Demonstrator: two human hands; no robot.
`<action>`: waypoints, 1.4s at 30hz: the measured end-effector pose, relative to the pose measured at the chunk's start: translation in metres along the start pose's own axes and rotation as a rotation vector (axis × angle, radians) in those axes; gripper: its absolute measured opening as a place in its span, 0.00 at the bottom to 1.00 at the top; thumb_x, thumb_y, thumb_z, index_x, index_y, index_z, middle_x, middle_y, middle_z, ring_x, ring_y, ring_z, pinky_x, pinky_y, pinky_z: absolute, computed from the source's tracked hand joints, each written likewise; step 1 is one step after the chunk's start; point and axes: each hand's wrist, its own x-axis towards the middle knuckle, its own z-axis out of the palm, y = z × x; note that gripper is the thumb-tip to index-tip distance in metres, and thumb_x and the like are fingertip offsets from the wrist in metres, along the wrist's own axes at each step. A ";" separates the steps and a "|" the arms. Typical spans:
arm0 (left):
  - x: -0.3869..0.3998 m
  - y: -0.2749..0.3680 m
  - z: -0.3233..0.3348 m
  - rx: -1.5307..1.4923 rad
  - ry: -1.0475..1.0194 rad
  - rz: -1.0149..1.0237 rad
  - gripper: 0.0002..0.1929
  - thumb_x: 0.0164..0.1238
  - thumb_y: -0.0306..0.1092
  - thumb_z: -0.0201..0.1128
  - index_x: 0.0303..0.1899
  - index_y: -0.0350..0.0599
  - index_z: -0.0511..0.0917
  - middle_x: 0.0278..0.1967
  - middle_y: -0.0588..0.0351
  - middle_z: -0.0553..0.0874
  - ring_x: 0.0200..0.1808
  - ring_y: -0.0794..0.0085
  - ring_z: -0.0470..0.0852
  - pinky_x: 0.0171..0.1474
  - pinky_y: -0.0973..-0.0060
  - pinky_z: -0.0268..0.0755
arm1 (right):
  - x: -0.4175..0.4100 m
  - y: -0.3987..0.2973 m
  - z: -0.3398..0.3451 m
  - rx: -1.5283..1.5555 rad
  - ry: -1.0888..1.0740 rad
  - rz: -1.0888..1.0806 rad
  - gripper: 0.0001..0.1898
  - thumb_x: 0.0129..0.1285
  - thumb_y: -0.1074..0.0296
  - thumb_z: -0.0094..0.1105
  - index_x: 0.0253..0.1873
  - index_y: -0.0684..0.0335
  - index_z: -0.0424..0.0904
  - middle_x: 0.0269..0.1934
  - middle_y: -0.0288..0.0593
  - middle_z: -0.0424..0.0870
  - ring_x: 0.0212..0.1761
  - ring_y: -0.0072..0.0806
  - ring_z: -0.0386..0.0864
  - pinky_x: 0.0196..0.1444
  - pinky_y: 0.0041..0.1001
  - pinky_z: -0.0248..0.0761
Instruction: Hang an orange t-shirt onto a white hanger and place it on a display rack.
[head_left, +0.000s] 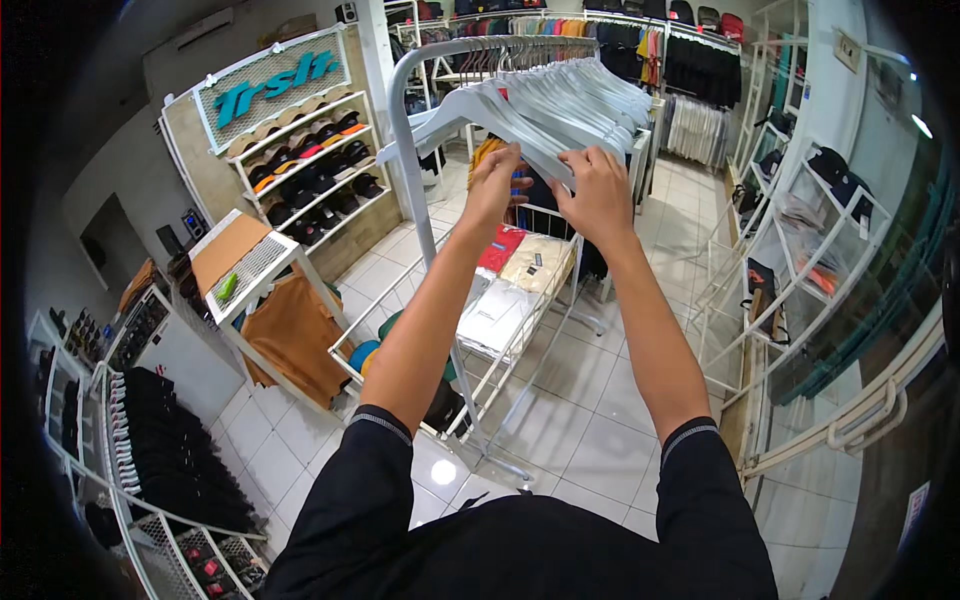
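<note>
A row of white clothes hangers (585, 97) with metal hooks hangs from the grey metal clothes rack (411, 142) in front of me. My right hand (600, 187) is at the lower arms of the nearer hangers, with thumb and fingers bent around the end of one or more. My left hand (496, 180) is raised beside the front hanger, its fingers apart; whether its fingertips touch the hanger is hard to tell. Below my hands, folded shirts in clear bags, white (496, 316), red (501, 249) and cream (537, 262), lie in a white wire basket (491, 401).
To the left stand a shelf of caps (307, 169) and a white-framed table (255, 289) with a brown garment. Black garments (176, 450) hang at the lower left. A glass door with a handle (870, 420) and white display shelves (817, 277) are on the right. Clothes racks line the back.
</note>
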 end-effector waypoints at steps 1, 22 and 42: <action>-0.002 0.004 0.003 -0.003 -0.007 0.009 0.31 0.79 0.61 0.62 0.64 0.41 0.77 0.56 0.51 0.83 0.49 0.70 0.86 0.44 0.72 0.81 | 0.000 0.000 -0.001 0.037 -0.018 0.003 0.17 0.61 0.61 0.73 0.54 0.58 0.86 0.46 0.45 0.83 0.54 0.43 0.81 0.59 0.41 0.72; -0.097 0.014 0.000 0.305 0.111 -0.042 0.22 0.83 0.51 0.61 0.56 0.37 0.80 0.48 0.51 0.90 0.42 0.71 0.88 0.45 0.71 0.82 | -0.146 -0.076 -0.040 0.465 -0.036 0.178 0.16 0.77 0.68 0.58 0.64 0.64 0.71 0.48 0.60 0.80 0.44 0.61 0.83 0.42 0.50 0.77; -0.362 -0.035 -0.129 0.620 0.098 -0.460 0.28 0.87 0.56 0.51 0.40 0.36 0.84 0.23 0.56 0.81 0.26 0.72 0.79 0.33 0.69 0.71 | -0.232 -0.148 -0.028 0.837 -0.667 0.296 0.11 0.75 0.65 0.64 0.51 0.66 0.88 0.40 0.48 0.88 0.38 0.38 0.85 0.46 0.34 0.75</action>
